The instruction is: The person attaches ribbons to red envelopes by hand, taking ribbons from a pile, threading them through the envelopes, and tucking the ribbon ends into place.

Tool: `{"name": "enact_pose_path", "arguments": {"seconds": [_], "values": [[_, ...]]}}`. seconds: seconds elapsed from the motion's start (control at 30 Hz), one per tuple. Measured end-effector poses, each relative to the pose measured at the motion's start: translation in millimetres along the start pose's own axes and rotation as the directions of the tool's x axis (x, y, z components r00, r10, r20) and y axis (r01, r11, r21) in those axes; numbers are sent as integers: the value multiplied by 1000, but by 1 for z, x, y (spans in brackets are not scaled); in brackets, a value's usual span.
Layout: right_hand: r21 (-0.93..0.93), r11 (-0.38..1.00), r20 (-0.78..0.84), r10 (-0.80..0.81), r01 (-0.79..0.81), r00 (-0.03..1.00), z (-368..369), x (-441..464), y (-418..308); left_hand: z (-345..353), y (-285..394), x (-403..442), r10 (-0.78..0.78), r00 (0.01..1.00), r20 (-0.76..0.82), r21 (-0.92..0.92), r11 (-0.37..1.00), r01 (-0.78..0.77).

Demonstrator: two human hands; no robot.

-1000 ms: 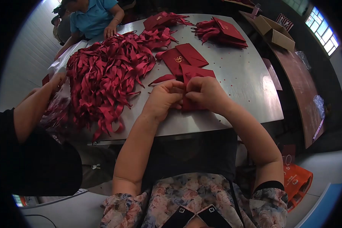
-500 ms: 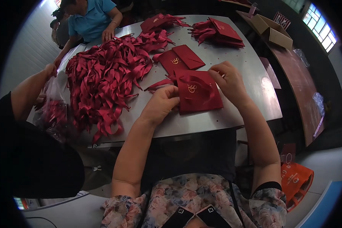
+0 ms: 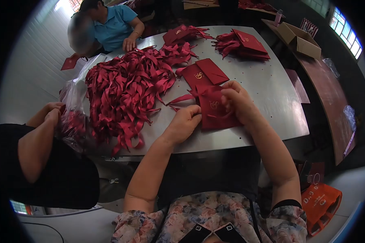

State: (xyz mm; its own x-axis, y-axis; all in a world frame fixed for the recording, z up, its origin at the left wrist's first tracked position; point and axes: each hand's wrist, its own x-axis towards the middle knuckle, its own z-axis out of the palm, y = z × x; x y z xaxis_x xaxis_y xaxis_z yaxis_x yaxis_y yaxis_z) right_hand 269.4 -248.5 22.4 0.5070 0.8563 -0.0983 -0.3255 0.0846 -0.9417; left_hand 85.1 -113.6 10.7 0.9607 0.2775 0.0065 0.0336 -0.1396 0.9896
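Note:
A red bag (image 3: 215, 121) with a gold logo and a ribbon lies at the near part of the metal table. My left hand (image 3: 184, 123) pinches its left edge, fingers closed. My right hand (image 3: 237, 99) is bent over its upper right part, partly covering it; what its fingertips grip is hard to make out. Just beyond lies another red bag (image 3: 205, 75) with a gold logo and folded flap. Left of them is a big heap of red ribbons (image 3: 125, 89).
A stack of red bags (image 3: 247, 42) and another red bag (image 3: 178, 34) lie at the far side. A person in blue (image 3: 113, 30) leans at the far left edge; a person in black (image 3: 36, 150) works near a plastic bag (image 3: 71, 117). An open carton (image 3: 300, 40) is at right.
My right hand has moved down over the bag, hiding part of its front. The bag had been turned logo up after the earliest frame. The person in blue now shows a red piece at left.

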Motion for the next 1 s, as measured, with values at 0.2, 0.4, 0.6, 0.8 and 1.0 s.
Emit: {"name": "enact_pose_path", "arguments": {"seconds": [0.2,0.4,0.6,0.8,1.0], "values": [[346,937,-77,-19,44,997,-11,-1,5,-4,-7,1,72,997,28,263,962,-76],[-36,998,188,-42,50,981,-8,-4,6,-17,2,-7,235,970,60,644,734,-217],[-116,986,210,-92,118,973,0,-6,11,-39,6,-18,267,961,67,741,632,-227],[-30,992,172,-112,119,979,-1,-3,15,-50,12,-13,315,948,-37,759,627,-179],[-53,988,166,-135,146,977,1,-3,17,-88,12,50,427,903,44,876,418,-240]]}}
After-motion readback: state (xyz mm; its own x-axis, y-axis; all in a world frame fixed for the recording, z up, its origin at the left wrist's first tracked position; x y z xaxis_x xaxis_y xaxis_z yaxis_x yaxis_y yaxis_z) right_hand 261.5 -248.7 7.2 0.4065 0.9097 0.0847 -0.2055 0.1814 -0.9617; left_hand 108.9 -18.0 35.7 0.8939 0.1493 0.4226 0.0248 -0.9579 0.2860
